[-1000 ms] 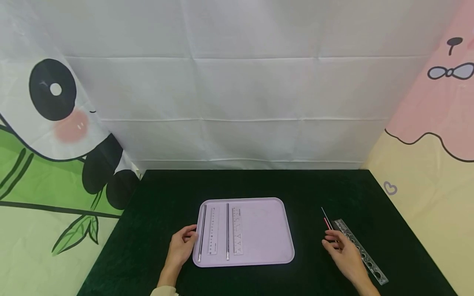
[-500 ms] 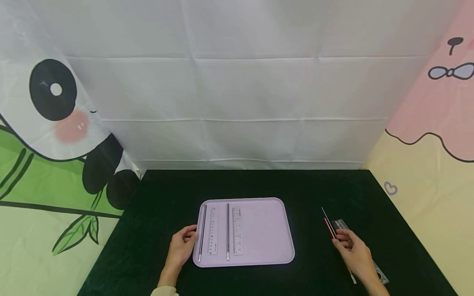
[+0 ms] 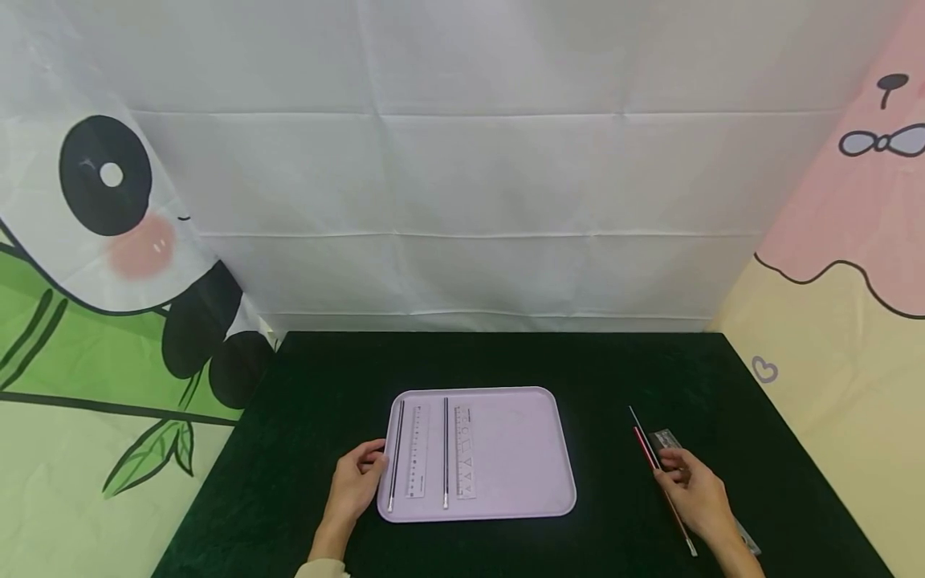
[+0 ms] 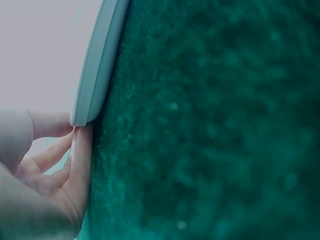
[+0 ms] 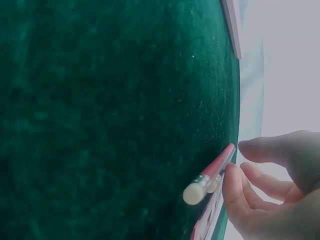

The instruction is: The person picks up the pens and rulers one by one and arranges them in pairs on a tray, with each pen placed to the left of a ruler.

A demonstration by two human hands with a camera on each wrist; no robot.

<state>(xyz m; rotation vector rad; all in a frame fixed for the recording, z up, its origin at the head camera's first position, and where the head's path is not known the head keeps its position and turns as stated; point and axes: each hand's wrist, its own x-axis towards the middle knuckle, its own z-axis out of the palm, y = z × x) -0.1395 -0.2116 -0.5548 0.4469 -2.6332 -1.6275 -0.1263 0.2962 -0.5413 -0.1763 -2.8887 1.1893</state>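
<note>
My left hand (image 3: 357,479) holds the left rim of a lilac tray (image 3: 516,457), thumb on the edge and fingers at its side, as the left wrist view shows. On the tray lie two dark striped pencils (image 3: 446,453) and two clear rulers (image 3: 417,452), alternating. On the right, my right hand (image 3: 695,494) hovers low over a clear stencil ruler (image 3: 664,438), which it partly covers. Close by its thumb lie a red pencil (image 5: 217,164) with a white eraser and a second, dark pencil (image 3: 636,417). A gap shows between thumb and fingers; whether they touch the pencils is unclear.
A dark green cloth (image 3: 347,361) covers the table. Behind stands a white fabric backdrop (image 3: 462,201), with printed cartoon panels at left and right. The tray's near corner (image 5: 232,30) shows at the top of the right wrist view.
My right hand has shifted right, off the pencils and over the ruler, uncovering the pencils' near ends. The left hand and tray have stayed in place.
</note>
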